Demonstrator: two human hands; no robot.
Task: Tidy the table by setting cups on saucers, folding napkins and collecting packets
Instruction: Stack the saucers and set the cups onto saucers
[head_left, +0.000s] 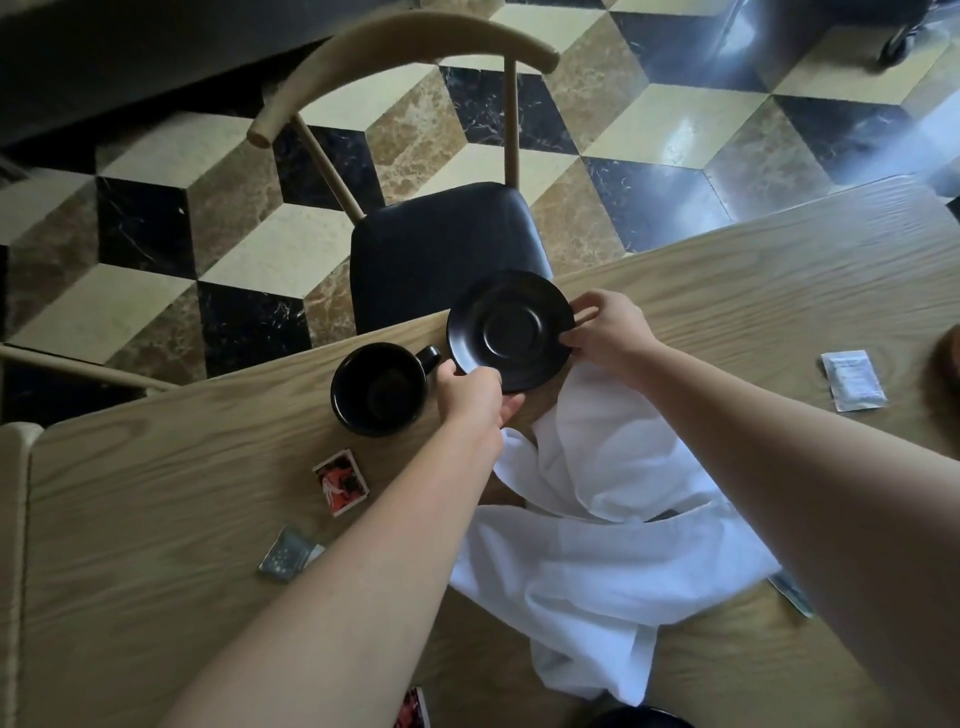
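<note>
**Head view: both hands on a black saucer over a pale wooden surface**

Head camera looks steeply down on a light oak-grain wooden surface (701, 291) whose far edge runs diagonally across the picture. Both hands hold a round matte black saucer (511, 330) near that far edge, tilted slightly. The left hand (470, 397) grips its near-left rim, fingers curled under and thumb on top; the right hand (605, 330) pinches the right rim between thumb and fingers (584, 314).

Just left of the saucer stands a black ceramic cup (379, 389), upright on the surface, its handle pointing toward the saucer. A crumpled white cloth napkin (613, 525) sprawls below the saucer, partly under the right forearm.

Packets lie scattered: a red, black and white square packet (340, 482) near the cup, a grey-blue foil packet (288, 553) beside the left forearm, a pale silver sachet (852, 387) well to the right, another packet's corner (792, 592) peeking from under the napkin, and a red printed packet (413, 709) at the bottom edge.

Beyond the surface, a wooden chair with a curved back and black cushioned seat (441, 249) is pushed toward the far edge. The floor (649, 119) is polished marble in a cube pattern of cream, brown and black tiles, with bright glare toward the upper right.
</note>
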